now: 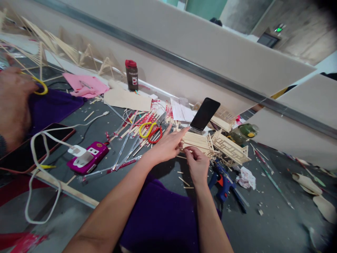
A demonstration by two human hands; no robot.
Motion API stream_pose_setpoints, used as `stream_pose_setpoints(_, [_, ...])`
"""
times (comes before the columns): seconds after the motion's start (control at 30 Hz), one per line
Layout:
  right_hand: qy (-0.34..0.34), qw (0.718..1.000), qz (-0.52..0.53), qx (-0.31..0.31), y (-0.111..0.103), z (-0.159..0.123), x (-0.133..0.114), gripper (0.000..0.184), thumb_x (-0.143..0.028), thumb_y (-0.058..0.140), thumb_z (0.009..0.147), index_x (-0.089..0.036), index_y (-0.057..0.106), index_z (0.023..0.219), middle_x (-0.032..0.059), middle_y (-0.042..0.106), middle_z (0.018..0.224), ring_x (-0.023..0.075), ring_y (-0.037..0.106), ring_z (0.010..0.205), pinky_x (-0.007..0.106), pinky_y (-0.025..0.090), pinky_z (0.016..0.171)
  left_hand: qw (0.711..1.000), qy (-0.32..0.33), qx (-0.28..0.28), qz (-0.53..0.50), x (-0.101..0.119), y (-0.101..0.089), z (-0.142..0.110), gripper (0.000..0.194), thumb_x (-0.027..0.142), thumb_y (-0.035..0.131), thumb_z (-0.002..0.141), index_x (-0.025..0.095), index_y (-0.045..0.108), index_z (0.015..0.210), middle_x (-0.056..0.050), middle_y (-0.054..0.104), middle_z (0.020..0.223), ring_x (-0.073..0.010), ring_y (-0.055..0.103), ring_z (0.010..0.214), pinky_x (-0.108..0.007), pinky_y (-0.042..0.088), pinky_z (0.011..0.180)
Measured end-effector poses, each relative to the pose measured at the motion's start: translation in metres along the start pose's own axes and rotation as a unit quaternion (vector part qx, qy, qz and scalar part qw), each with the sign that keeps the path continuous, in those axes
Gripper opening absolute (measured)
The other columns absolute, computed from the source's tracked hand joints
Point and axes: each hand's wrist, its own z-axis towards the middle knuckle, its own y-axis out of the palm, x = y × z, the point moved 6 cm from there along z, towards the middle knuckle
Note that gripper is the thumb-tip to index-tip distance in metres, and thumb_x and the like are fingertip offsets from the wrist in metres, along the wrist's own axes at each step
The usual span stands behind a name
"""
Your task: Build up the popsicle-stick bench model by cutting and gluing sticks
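Observation:
My left hand is over the near-left side of a flat lattice of thin wooden sticks. Its index finger stretches out, while other fingers curl down with their tips partly hidden. Close by, my right hand pinches what looks like a thin wooden stick at the lattice's near edge; the piece is too small to see well. A second wooden lattice panel leans just right of it. Behind the lattice a black phone stands tilted. Scissors with yellow and red handles lie left of my left hand.
A blue glue gun and crumpled tissue lie to the right. Loose sticks, a purple power strip with white cable, and a bottle are left. Another person's hand is at far left, near a large phone.

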Motion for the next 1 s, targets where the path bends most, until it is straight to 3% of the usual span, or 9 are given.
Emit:
stream_pose_setpoints(0.53, [0.005,1.0,-0.011,-0.003,-0.0019,0.0002,0.0005,0.027,-0.04,0.06,0.083,-0.017,0.073,0.084,-0.0039,0.051,0.052,0.0117,0.04,0.047,0.024,0.033,0.05,1.0,-0.01,-0.009,-0.006,0.0034,-0.0023,0.0012,0.071,0.004,0.051,0.08,0.016,0.028,0.145,-0.009,0.065,0.121,-0.0208,0.055,0.121,-0.049,0.01,0.119])
stream_pose_setpoints(0.7, [0.01,1.0,-0.017,0.0,-0.0033,-0.0007,0.0022,0.029,-0.041,0.059,0.083,-0.016,0.073,0.086,-0.0048,0.047,0.051,0.0118,0.04,0.048,0.023,0.032,0.049,1.0,-0.007,-0.009,-0.006,0.0028,-0.0014,0.0007,0.077,0.002,0.054,0.076,0.019,0.027,0.146,-0.007,0.066,0.116,-0.0212,0.056,0.119,-0.051,0.012,0.119])
stream_pose_setpoints(1.0, [-0.001,1.0,-0.026,-0.009,-0.0004,-0.0002,0.0017,0.027,-0.039,0.058,0.084,-0.017,0.072,0.082,-0.006,0.042,0.051,0.0113,0.038,0.048,0.023,0.031,0.05,1.0,-0.001,-0.006,-0.014,0.0012,0.0012,0.0007,0.077,0.001,0.054,0.076,0.019,0.027,0.147,-0.01,0.061,0.128,-0.0218,0.051,0.126,-0.051,0.01,0.119])
